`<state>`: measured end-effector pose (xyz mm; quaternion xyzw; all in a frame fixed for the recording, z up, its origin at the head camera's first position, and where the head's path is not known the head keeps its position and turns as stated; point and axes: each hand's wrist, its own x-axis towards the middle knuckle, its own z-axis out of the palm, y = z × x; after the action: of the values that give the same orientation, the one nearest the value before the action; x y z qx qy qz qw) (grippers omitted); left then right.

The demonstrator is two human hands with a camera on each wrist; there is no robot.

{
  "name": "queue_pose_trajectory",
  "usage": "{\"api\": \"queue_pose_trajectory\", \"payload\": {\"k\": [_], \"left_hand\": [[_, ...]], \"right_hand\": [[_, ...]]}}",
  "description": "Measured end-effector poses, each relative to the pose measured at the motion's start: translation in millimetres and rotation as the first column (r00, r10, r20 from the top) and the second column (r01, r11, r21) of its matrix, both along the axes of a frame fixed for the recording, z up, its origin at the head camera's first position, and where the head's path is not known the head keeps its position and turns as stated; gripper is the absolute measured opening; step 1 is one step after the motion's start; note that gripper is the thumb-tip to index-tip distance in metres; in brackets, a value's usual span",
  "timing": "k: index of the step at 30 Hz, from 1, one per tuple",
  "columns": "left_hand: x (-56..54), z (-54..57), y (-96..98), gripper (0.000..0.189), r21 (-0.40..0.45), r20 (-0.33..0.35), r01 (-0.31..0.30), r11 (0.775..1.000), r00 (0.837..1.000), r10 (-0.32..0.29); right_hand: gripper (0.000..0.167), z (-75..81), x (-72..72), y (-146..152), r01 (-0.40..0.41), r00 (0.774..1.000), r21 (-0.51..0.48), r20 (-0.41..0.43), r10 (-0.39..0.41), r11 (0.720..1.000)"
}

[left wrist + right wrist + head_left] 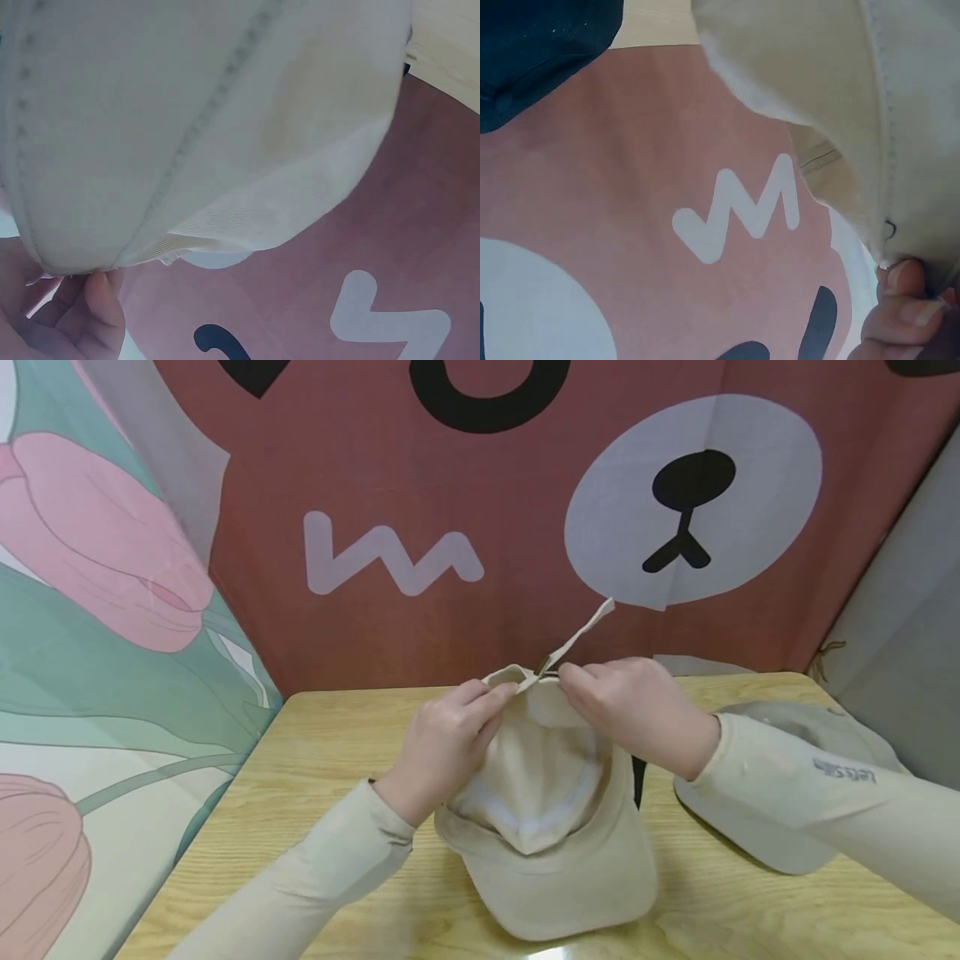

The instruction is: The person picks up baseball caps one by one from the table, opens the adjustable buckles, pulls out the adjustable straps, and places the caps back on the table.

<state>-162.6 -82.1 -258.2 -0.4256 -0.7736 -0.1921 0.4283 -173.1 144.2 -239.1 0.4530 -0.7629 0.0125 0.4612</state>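
A cream baseball cap [558, 889] is held over the table, brim toward me, its inside showing. My left hand [446, 747] pinches the rear edge at the left of the back opening. On the other side, my right hand [637, 710] grips the rear edge by the strap and buckle. The strap's loose end [581, 631] sticks up to the right between the hands. Each wrist view shows fingertips holding the edge of the cap's cream fabric [187, 112]; the buckle is mostly hidden by the fingers.
A grey-green cap [780, 835] lies on the wood-grain table [337, 760] at the right, partly under my right sleeve. Something black [638, 781] shows behind the cream cap; the right wrist view has a dark blue item [540, 60]. A printed cloth [360, 635] hangs behind.
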Motion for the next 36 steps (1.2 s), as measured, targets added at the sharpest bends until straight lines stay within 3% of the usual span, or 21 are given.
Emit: {"api": "queue_pose_trajectory", "payload": {"k": [7,18,26,31,36], "left_hand": [[0.5,0.2,-1.1,0.021,0.005,0.001,0.009,1.000,1.000,-0.009],[2.3,-1.9,-1.2,0.021,-0.004,-0.011,0.005,1.000,1.000,-0.005],[3.9,-0.3,-0.3,0.021,-0.004,0.011,0.007,1.000,1.000,-0.007],[5.0,-2.6,0.3,0.021,-0.007,-0.013,0.000,1.000,1.000,0.000],[5.1,-7.7,-2.9,0.024,0.012,0.006,0.029,1.000,1.000,-0.029]], "right_hand": [[0.017,-1.0,0.2,1.2,0.002,0.998,0.031,-0.060,-0.001,1.000],[0.033,0.1,3.1,2.1,-0.029,0.998,-0.049,0.053,0.032,0.998],[0.027,0.4,4.5,3.2,0.015,0.997,0.029,-0.072,-0.013,0.999],[0.029,0.0,5.2,3.8,0.018,1.000,-0.011,-0.012,-0.018,1.000],[0.033,-0.8,6.7,5.5,0.020,0.999,-0.072,0.035,-0.018,0.997]]}}
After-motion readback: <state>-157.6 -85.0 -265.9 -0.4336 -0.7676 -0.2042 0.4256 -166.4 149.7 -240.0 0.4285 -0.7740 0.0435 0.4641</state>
